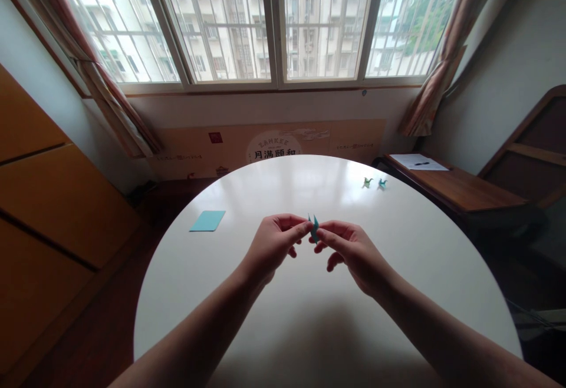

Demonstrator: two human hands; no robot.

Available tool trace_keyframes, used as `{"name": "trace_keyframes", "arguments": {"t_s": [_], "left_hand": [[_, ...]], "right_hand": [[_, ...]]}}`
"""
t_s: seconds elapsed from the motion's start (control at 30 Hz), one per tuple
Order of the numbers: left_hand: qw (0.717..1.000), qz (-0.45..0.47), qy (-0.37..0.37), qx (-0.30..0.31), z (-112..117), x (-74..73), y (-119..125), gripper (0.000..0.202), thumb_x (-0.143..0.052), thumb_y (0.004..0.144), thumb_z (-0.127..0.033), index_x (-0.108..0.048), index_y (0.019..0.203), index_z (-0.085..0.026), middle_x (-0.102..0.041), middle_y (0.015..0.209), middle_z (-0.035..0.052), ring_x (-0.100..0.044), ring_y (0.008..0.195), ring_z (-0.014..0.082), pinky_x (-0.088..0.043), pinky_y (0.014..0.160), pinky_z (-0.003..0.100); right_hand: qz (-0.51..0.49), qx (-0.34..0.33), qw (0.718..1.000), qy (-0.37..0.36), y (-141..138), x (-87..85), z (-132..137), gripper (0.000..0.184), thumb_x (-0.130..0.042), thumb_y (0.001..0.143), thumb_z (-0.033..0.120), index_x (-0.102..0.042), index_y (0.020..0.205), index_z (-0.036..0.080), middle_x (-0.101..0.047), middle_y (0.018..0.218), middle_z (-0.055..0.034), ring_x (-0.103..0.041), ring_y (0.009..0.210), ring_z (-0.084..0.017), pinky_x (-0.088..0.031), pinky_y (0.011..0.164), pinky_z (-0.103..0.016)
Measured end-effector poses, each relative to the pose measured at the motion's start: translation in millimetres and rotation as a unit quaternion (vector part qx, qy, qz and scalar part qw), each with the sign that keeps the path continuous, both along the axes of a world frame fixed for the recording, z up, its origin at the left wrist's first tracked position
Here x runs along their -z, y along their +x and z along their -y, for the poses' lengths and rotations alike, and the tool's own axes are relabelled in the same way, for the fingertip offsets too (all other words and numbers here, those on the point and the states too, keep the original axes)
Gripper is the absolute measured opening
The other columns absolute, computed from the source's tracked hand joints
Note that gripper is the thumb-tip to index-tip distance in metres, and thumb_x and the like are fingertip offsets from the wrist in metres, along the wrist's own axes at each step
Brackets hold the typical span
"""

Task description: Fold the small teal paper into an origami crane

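Between my two hands, above the white table (283, 317), is a small folded piece of teal origami paper (315, 230) with two thin points sticking up. My left hand (280, 237) pinches its left side between thumb and forefinger. On the other side my right hand (342, 243) pinches it the same way, its lower fingers loosely curled. The fingertips cover part of the folds. A square stack of teal paper (207, 221) lies flat on the table to the left. Toward the far right edge stand two small paper cranes, a green one (367, 182) and a blue one (382, 184).
The table is round. Behind it are a printed cardboard panel (354, 137) and a barred window. A wooden bench or chair (477, 190) at the right holds a white sheet of paper (409, 163) with a dark pen on it. An orange-brown cabinet (48, 199) stands at the left.
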State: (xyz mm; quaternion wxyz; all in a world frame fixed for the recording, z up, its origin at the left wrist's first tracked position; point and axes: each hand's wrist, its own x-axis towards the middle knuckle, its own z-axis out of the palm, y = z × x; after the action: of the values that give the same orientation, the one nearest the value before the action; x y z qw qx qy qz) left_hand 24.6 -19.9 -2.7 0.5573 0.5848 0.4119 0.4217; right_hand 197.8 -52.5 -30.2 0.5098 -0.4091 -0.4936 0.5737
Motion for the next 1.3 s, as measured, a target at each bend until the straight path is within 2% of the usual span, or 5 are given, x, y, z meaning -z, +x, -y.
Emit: {"name": "trace_keyframes", "arguments": {"t_s": [0.4,0.7,0.87,1.03,1.3], "left_hand": [[1.0,0.003,0.006,0.001,0.9,-1.4,-1.3,0.03,-0.081,0.074,-0.043,-0.077,0.075,-0.014,-0.066,0.064,0.0039,-0.052,0.059,0.0123,-0.04,0.042,0.017],[0.996,-0.059,0.072,0.015,1.3,1.8,-0.7,0.03,-0.075,0.08,-0.041,-0.078,0.087,-0.012,-0.072,0.07,0.0068,-0.061,0.061,0.0151,-0.044,0.044,0.02],[0.989,-0.087,0.121,0.007,4.3,-2.2,-1.3,0.024,-0.075,0.08,-0.035,-0.076,0.081,-0.012,-0.073,0.074,0.0079,-0.062,0.064,0.0166,-0.046,0.044,0.02],[0.996,-0.051,0.071,0.035,4.2,-1.2,-0.7,0.021,-0.074,0.08,-0.033,-0.076,0.079,-0.013,-0.072,0.072,0.0059,-0.06,0.062,0.014,-0.044,0.044,0.018],[0.996,-0.06,0.065,0.006,3.9,-1.3,-0.1,0.024,-0.076,0.078,-0.037,-0.076,0.081,-0.013,-0.069,0.069,0.0043,-0.055,0.057,0.0123,-0.044,0.042,0.019]], "right_hand": [[0.005,0.014,1.0,0.003,-2.0,-1.8,1.0,0.031,-0.077,0.079,0.046,-0.075,0.084,0.016,-0.071,0.086,-0.0085,-0.063,0.078,-0.02,-0.048,0.046,-0.02],[0.027,0.005,0.999,0.016,-2.9,0.2,1.8,0.036,-0.077,0.08,0.05,-0.076,0.091,0.016,-0.073,0.084,-0.0095,-0.066,0.079,-0.021,-0.048,0.047,-0.022],[0.054,0.016,0.997,0.058,-2.2,3.4,1.3,0.033,-0.078,0.081,0.048,-0.075,0.087,0.015,-0.07,0.075,-0.0067,-0.064,0.07,-0.019,-0.048,0.047,-0.022],[0.084,0.028,0.992,0.095,-1.1,3.9,3.6,0.026,-0.076,0.082,0.042,-0.072,0.083,0.016,-0.068,0.074,-0.0049,-0.063,0.069,-0.018,-0.05,0.048,-0.024],[0.148,0.07,0.98,0.11,-2.0,-0.1,7.7,0.023,-0.073,0.081,0.038,-0.069,0.072,0.017,-0.069,0.07,-0.0062,-0.062,0.066,-0.019,-0.05,0.05,-0.026]]}}
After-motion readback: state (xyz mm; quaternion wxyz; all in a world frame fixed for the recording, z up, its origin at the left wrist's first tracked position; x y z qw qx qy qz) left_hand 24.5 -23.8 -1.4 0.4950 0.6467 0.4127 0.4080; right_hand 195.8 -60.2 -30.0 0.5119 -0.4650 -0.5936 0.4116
